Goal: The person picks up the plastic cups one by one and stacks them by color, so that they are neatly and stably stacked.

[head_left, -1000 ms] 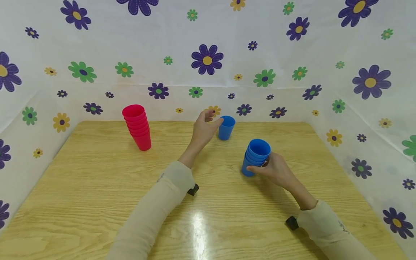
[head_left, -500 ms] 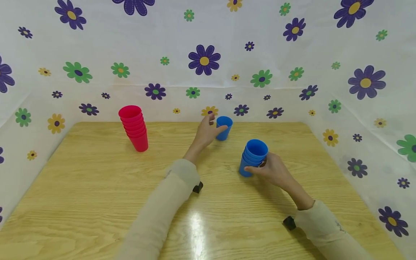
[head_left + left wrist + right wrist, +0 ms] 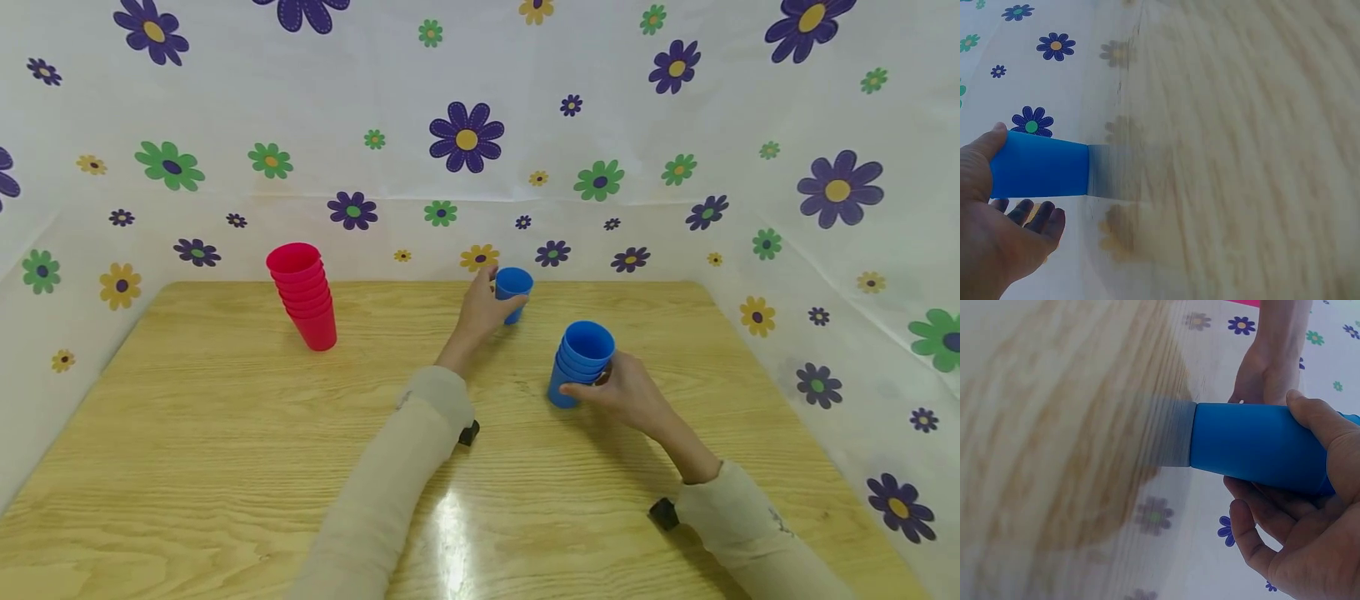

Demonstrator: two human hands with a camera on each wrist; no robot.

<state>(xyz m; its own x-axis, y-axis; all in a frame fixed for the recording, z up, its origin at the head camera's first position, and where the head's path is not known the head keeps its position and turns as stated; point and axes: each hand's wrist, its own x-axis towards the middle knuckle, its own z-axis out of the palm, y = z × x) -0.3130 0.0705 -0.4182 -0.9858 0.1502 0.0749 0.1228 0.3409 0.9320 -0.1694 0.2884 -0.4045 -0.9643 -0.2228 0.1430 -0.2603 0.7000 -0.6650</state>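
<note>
A single blue cup (image 3: 514, 283) stands upright near the table's back edge. My left hand (image 3: 480, 310) is around its left side, thumb across the front and fingers behind. In the left wrist view, the thumb is at one side of the blue cup (image 3: 1041, 165), and the loosely bent fingers (image 3: 1041, 219) lie just off the other. My right hand (image 3: 632, 392) grips a stack of nested blue cups (image 3: 581, 364) from the right, thumb across the front. In the right wrist view, its thumb (image 3: 1316, 415) and fingers lie on opposite sides of the stack.
A tall stack of nested red cups (image 3: 303, 297) stands at the back left of the wooden table (image 3: 225, 417). White flower-print cloth (image 3: 360, 100) rises behind and along both sides. A black wrist camera (image 3: 663, 514) sits below the right sleeve.
My left hand has moved right and closed in around the single blue cup. The right hand keeps its grip on the blue stack. The whole head view has shifted slightly.
</note>
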